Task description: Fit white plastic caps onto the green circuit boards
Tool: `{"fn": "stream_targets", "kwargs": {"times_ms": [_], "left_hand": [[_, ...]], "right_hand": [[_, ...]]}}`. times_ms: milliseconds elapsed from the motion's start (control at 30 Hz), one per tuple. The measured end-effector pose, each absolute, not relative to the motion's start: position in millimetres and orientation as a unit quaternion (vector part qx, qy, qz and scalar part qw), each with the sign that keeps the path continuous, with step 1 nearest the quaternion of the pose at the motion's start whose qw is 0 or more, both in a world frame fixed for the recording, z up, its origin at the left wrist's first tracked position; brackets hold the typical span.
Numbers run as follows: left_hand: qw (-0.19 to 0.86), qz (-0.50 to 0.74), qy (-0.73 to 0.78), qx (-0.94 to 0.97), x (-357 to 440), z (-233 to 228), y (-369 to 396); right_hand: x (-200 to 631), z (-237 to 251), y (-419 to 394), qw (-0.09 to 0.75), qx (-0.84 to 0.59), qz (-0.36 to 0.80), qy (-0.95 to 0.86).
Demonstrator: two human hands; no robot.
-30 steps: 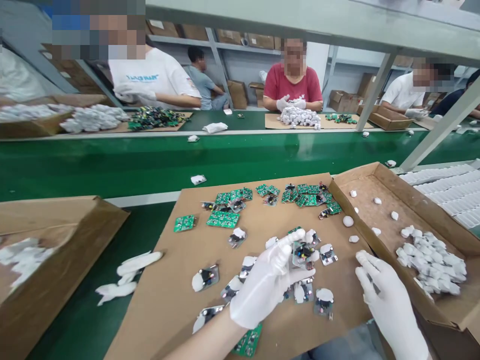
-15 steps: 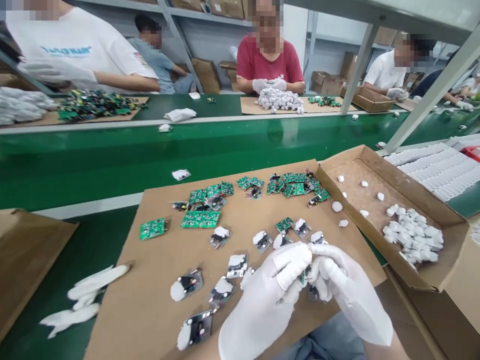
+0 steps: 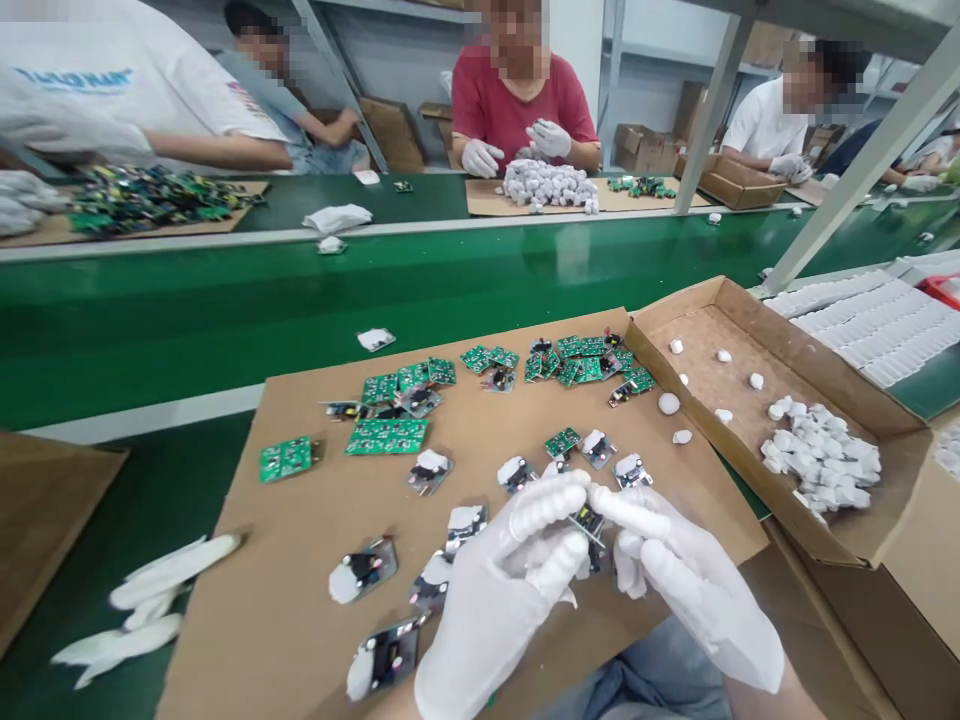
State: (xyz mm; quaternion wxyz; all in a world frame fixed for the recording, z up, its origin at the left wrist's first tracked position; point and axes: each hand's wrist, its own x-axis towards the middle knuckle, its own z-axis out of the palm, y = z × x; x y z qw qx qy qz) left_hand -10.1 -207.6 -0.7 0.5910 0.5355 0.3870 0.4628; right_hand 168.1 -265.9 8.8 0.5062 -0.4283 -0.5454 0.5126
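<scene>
On the cardboard sheet (image 3: 315, 560), at 6 o'clock, the left hand (image 3: 495, 600) and right hand (image 3: 690, 580) both pinch 1 small circuit board (image 3: 589, 522) between fingertips. Uneven pressure could make it slip out.

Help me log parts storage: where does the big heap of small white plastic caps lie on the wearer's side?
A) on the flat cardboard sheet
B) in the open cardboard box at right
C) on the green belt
B: the heap of small white plastic caps lies inside the open cardboard box at right, beside the flat cardboard sheet.
</scene>
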Motion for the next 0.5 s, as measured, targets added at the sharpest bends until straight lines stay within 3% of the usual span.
{"fn": "stream_targets", "kwargs": {"times_ms": [167, 333, 500], "left_hand": [[0.605, 0.488, 0.384, 0.498, -9, -2, -208], [0.624, 0.501, 0.391, 0.456, -5, -1, -210], [0.643, 0.437, 0.411, 0.476, -6, 5, -210]], "right_hand": [[164, 12, -268, 0.489, -0.448, 0.490, -0.566], [158, 16, -268, 0.554, -0.561, 0.475, -0.390], [156, 22, -266, 0.603, -0.539, 0.388, -0.442]]}}
